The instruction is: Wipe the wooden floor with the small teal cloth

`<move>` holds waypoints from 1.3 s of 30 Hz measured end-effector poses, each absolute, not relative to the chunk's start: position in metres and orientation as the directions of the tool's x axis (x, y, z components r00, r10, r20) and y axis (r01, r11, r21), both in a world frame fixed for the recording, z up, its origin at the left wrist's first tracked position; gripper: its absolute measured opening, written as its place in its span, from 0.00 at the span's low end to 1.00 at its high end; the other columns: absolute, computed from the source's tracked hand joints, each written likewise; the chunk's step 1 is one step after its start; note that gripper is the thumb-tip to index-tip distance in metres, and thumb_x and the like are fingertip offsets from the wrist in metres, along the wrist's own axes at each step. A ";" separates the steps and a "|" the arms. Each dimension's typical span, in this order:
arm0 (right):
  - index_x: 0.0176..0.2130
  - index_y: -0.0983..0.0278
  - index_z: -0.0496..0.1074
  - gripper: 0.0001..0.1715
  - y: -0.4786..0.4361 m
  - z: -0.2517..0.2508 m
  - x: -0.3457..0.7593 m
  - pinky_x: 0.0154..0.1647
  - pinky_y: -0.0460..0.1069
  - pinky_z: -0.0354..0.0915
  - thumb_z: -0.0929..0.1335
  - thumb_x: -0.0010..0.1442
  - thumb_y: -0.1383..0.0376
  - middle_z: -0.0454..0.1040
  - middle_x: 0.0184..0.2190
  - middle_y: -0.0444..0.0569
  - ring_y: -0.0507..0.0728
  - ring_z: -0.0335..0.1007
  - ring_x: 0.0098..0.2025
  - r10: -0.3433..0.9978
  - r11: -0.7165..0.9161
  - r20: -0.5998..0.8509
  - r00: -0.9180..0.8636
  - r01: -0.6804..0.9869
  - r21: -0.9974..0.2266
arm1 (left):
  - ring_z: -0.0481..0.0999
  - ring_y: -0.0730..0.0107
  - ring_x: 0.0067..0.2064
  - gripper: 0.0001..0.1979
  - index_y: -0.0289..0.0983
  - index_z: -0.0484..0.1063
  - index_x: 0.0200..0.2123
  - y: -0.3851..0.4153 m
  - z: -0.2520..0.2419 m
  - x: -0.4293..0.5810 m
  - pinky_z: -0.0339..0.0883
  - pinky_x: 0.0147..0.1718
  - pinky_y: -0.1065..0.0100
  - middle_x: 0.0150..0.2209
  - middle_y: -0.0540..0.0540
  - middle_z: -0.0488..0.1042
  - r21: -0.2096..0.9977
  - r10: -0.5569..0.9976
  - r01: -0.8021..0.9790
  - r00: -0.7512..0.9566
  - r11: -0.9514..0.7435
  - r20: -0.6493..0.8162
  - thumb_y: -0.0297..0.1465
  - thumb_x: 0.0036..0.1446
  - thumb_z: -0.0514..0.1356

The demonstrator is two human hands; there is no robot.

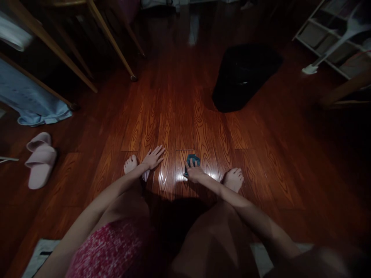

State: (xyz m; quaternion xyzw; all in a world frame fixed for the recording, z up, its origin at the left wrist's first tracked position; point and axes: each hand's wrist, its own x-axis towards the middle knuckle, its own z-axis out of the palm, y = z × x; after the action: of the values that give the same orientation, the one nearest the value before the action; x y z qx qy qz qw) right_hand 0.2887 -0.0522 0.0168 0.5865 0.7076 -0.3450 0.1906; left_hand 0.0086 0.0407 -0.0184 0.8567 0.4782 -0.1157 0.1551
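Note:
My left hand (pixel 154 157) lies over the wooden floor (pixel 179 127) with its fingers spread and nothing in them. Under or just behind its wrist, a small pale piece (pixel 146 175) shows, too small to make out. To the right, my right hand (pixel 194 172) rests on a small teal item (pixel 193 157), perhaps a folded cloth, with the fingers apart and laid on top of it. The teal item is flat on the floor and partly hidden by the hand. My bare feet stand outside the two hands.
A black bin (pixel 246 77) stands ahead on the right. Pink slippers (pixel 42 162) and a hanging blue cloth (pixel 34 100) are at the left, near wooden chair legs (pixel 113 42). A white shelf (pixel 324 36) is at the far right.

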 end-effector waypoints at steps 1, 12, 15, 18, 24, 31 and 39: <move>0.75 0.69 0.43 0.48 -0.050 0.018 0.290 0.71 0.68 0.46 0.66 0.68 0.56 0.32 0.75 0.68 0.75 0.34 0.75 0.705 0.063 -0.668 -0.238 0.959 -0.275 | 0.40 0.55 0.76 0.33 0.44 0.41 0.76 0.041 -0.018 0.009 0.42 0.70 0.43 0.76 0.45 0.38 0.157 0.783 0.855 0.517 -0.495 -0.347 0.47 0.74 0.43; 0.74 0.79 0.42 0.44 -0.039 0.023 0.311 0.70 0.70 0.48 0.63 0.69 0.65 0.37 0.74 0.75 0.79 0.38 0.74 0.839 -0.130 -0.542 0.051 0.985 -0.110 | 0.41 0.54 0.76 0.33 0.45 0.41 0.76 0.041 -0.025 0.006 0.43 0.70 0.44 0.76 0.46 0.38 0.161 0.782 0.841 0.540 -0.517 -0.311 0.47 0.74 0.43; 0.74 0.74 0.44 0.46 -0.049 0.022 0.299 0.70 0.70 0.46 0.66 0.68 0.59 0.36 0.74 0.73 0.78 0.38 0.74 0.748 -0.024 -0.654 -0.115 0.980 -0.199 | 0.41 0.54 0.76 0.33 0.46 0.40 0.76 0.041 -0.025 0.005 0.44 0.69 0.44 0.76 0.46 0.38 0.161 0.783 0.841 0.540 -0.516 -0.310 0.47 0.74 0.43; 0.74 0.70 0.45 0.45 -0.049 0.024 0.297 0.71 0.67 0.46 0.65 0.69 0.55 0.36 0.75 0.70 0.75 0.38 0.75 0.715 0.014 -0.671 -0.195 0.964 -0.265 | 0.41 0.54 0.76 0.33 0.44 0.41 0.76 0.042 -0.023 0.006 0.43 0.70 0.45 0.76 0.46 0.38 0.161 0.782 0.847 0.530 -0.506 -0.329 0.48 0.74 0.42; 0.75 0.74 0.39 0.43 -0.033 0.034 0.315 0.72 0.63 0.45 0.61 0.70 0.65 0.33 0.76 0.67 0.73 0.33 0.76 0.848 -0.120 -0.530 0.020 0.981 -0.155 | 0.41 0.55 0.76 0.33 0.46 0.41 0.76 0.041 -0.023 0.006 0.43 0.70 0.45 0.76 0.46 0.39 0.165 0.786 0.847 0.531 -0.506 -0.318 0.48 0.74 0.42; 0.74 0.74 0.46 0.44 -0.051 0.032 0.301 0.69 0.70 0.48 0.65 0.68 0.61 0.39 0.74 0.71 0.77 0.43 0.74 0.755 -0.056 -0.652 -0.074 0.983 -0.176 | 0.41 0.55 0.76 0.33 0.45 0.40 0.76 0.040 -0.022 0.006 0.43 0.70 0.44 0.76 0.45 0.38 0.168 0.779 0.841 0.541 -0.515 -0.319 0.47 0.74 0.43; 0.75 0.74 0.42 0.46 -0.032 0.021 0.315 0.71 0.67 0.47 0.63 0.68 0.61 0.33 0.75 0.68 0.75 0.35 0.75 0.853 -0.034 -0.517 -0.069 0.982 -0.186 | 0.40 0.54 0.76 0.33 0.45 0.40 0.76 0.041 -0.020 0.007 0.42 0.70 0.43 0.76 0.45 0.37 0.179 0.779 0.844 0.536 -0.505 -0.326 0.47 0.74 0.42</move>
State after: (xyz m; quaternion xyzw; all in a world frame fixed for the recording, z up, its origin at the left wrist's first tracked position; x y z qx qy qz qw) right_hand 0.3154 -0.0323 0.0209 0.6708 0.6839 -0.2585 0.1246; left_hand 0.0070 0.0406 -0.0199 0.8616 0.4710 -0.1018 0.1596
